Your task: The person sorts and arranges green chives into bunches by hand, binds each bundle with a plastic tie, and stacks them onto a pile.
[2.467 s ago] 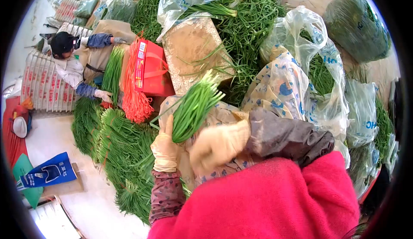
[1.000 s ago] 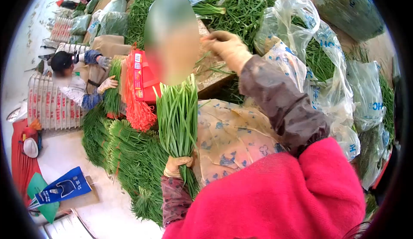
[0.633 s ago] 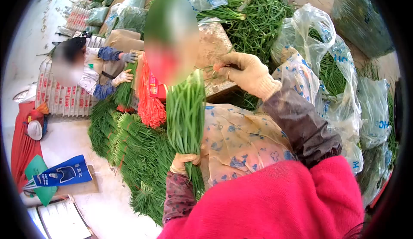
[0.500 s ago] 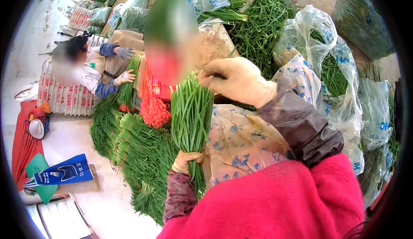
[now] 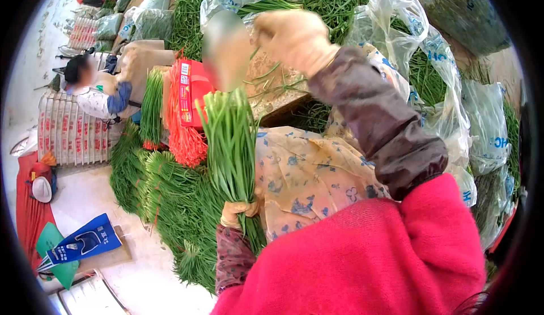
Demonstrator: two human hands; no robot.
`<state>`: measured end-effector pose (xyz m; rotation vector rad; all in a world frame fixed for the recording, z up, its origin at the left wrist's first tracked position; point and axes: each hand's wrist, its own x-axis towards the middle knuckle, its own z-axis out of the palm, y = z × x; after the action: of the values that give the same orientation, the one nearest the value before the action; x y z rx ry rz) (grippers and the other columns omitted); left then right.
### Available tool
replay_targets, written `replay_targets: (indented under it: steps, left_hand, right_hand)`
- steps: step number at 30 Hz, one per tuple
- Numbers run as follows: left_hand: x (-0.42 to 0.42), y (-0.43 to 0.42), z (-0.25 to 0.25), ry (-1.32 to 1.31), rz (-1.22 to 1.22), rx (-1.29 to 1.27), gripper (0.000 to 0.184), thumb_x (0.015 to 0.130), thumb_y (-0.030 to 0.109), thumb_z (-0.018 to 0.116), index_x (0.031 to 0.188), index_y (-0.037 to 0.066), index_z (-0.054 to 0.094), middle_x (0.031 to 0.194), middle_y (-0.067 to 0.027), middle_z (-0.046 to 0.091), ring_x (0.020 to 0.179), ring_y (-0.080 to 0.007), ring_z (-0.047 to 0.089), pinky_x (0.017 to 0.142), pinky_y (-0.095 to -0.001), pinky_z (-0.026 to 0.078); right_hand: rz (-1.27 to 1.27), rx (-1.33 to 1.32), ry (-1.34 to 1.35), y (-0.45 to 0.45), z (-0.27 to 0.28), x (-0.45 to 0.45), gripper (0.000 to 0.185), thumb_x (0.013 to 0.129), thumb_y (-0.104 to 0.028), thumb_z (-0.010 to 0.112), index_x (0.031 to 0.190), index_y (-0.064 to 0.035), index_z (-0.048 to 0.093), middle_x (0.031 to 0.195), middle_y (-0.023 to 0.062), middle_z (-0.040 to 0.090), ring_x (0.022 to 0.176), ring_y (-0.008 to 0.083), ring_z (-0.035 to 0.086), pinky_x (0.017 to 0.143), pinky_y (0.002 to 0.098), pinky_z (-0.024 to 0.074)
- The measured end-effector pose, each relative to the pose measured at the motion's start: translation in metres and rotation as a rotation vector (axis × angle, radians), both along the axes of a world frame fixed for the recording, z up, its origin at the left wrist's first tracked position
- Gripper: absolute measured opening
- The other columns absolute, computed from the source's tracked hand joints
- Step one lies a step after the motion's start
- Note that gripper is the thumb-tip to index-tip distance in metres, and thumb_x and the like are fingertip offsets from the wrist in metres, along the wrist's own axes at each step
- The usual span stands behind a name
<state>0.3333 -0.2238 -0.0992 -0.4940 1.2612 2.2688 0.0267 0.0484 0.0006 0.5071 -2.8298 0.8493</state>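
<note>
1. Currently, the left hand [image 5: 238,214] is closed around a bunch of long green leaves [image 5: 229,150], gripping it near its lower end, below and to the right of the red packet [image 5: 197,91].
2. That bunch stands almost upright in view, its paler stem ends topmost, near the red packet's lower right corner; leaf tips poke out beneath the grip.
3. To the right of the red packet and higher, the right hand [image 5: 297,40] is raised with bent fingers; it is blurred, so I cannot tell whether it holds anything.
4. Just right of the red packet lies the worn counter [image 5: 266,96], scattered with loose green strands.
5. Red strips [image 5: 186,148] spread along the red packet's left edge and below it.
6. Below the red packet is a heap of green bunches [image 5: 175,201]; lower right of it, a blue-printed sheet [image 5: 311,173].
7. Left of the red packet stands another bunch [image 5: 151,105], with a co-worker [image 5: 96,99] farther left.
8. Well to the red packet's right, a clear plastic bag [image 5: 447,82] contains greens.
</note>
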Motion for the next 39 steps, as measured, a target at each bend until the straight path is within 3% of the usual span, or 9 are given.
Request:
replay_targets:
  steps: [8, 14, 16, 20, 21, 26, 30, 34, 39]
  left_hand:
    - [-0.012, -0.001, -0.004, 0.228, 0.035, 0.412, 0.05, 0.078, 0.004, 0.062, 0.122, -0.013, 0.049, 0.059, -0.0094, 0.055, 0.04, -0.0131, 0.043, 0.038, -0.0267, 0.03]
    - [-0.044, 0.018, -0.003, 0.335, -0.291, 0.879, 0.055, 0.084, -0.001, 0.055, 0.134, -0.012, 0.038, 0.073, -0.0168, 0.059, 0.044, -0.0183, 0.046, 0.042, -0.0311, 0.034]
    - [-0.047, 0.015, -0.011, 0.332, -0.321, 0.971, 0.059, 0.085, -0.002, 0.054, 0.139, -0.012, 0.031, 0.071, -0.0157, 0.058, 0.047, -0.0217, 0.049, 0.044, -0.033, 0.035]
    - [-0.043, 0.028, -0.013, 0.558, -0.299, 0.821, 0.071, 0.079, -0.005, 0.048, 0.145, -0.002, 0.022, 0.117, -0.0246, 0.057, 0.042, -0.0145, 0.048, 0.036, -0.0257, 0.035]
    - [-0.052, 0.038, -0.027, 0.466, -0.49, 1.258, 0.067, 0.081, -0.005, 0.051, 0.143, -0.005, 0.025, 0.109, -0.0264, 0.056, 0.044, -0.0177, 0.047, 0.038, -0.0288, 0.034]
    - [-0.03, 0.013, -0.019, 0.591, -0.27, 0.968, 0.058, 0.093, 0.006, 0.049, 0.145, -0.002, 0.025, 0.13, -0.0335, 0.044, 0.06, -0.0253, 0.056, 0.047, -0.0369, 0.04]
    - [-0.036, 0.028, -0.006, 0.491, -0.267, 0.813, 0.06, 0.086, 0.007, 0.056, 0.138, -0.006, 0.033, 0.115, -0.0251, 0.052, 0.055, -0.0224, 0.053, 0.047, -0.0347, 0.039]
    - [-0.023, 0.015, 0.03, 0.263, -0.233, 0.315, 0.063, 0.076, 0.009, 0.067, 0.13, -0.012, 0.043, 0.096, -0.0138, 0.063, 0.05, -0.0185, 0.05, 0.046, -0.0317, 0.037]
    - [-0.04, 0.038, 0.051, 0.036, -0.221, -0.253, 0.06, 0.072, 0.003, 0.072, 0.127, -0.007, 0.049, 0.115, -0.0161, 0.062, 0.071, -0.0194, 0.059, 0.062, -0.0328, 0.049]
  right_hand:
    - [0.104, 0.546, -0.588, 0.035, -0.062, -0.003, 0.043, 0.076, -0.014, 0.067, 0.117, -0.0037, 0.06, 0.109, 0.0149, 0.066, 0.096, 0.0325, 0.065, 0.08, 0.0416, 0.0534]
    - [0.535, -0.18, -0.277, -0.02, -0.057, 0.068, 0.065, 0.072, -0.017, 0.071, 0.132, -0.0119, 0.045, 0.111, 0.014, 0.064, 0.099, 0.0356, 0.063, 0.082, 0.0409, 0.0522]
    - [0.597, -0.059, -0.328, -0.037, -0.047, 0.071, 0.054, 0.076, -0.017, 0.068, 0.127, -0.0148, 0.052, 0.1, 0.0121, 0.066, 0.09, 0.035, 0.065, 0.075, 0.0411, 0.0534]
    - [0.65, 0.15, -0.266, -0.033, -0.037, 0.059, 0.022, 0.08, -0.017, 0.062, 0.102, -0.0155, 0.064, 0.085, 0.0089, 0.069, 0.082, 0.0286, 0.068, 0.067, 0.04, 0.0541]
    - [0.592, 0.072, -0.123, -0.022, -0.048, 0.048, 0.02, 0.084, -0.017, 0.058, 0.103, -0.0142, 0.062, 0.082, 0.0068, 0.068, 0.078, 0.027, 0.068, 0.066, 0.0365, 0.0542]
    - [-0.044, 0.078, -0.198, 0.035, -0.091, -0.016, 0.029, 0.094, -0.029, 0.05, 0.118, -0.0175, 0.062, 0.097, 0.0063, 0.07, 0.088, 0.0273, 0.067, 0.077, 0.0384, 0.0543]
    - [0.095, 0.408, -0.489, 0.038, -0.081, 0.023, 0.064, 0.083, -0.031, 0.068, 0.135, -0.0042, 0.044, 0.122, 0.0291, 0.056, 0.108, 0.0314, 0.062, 0.087, 0.0433, 0.0513]
    - [0.785, -1.261, -0.979, -0.007, -0.135, 0.06, 0.116, 0.069, -0.056, 0.078, 0.152, -0.011, 0.011, 0.148, 0.019, 0.034, 0.135, 0.0296, 0.038, 0.106, 0.0414, 0.0367]
    - [0.796, -1.782, -1.241, -0.018, -0.114, 0.062, 0.122, 0.063, -0.056, 0.08, 0.152, -0.018, 0.007, 0.142, 0.0105, 0.043, 0.13, 0.0245, 0.042, 0.106, 0.0427, 0.0362]
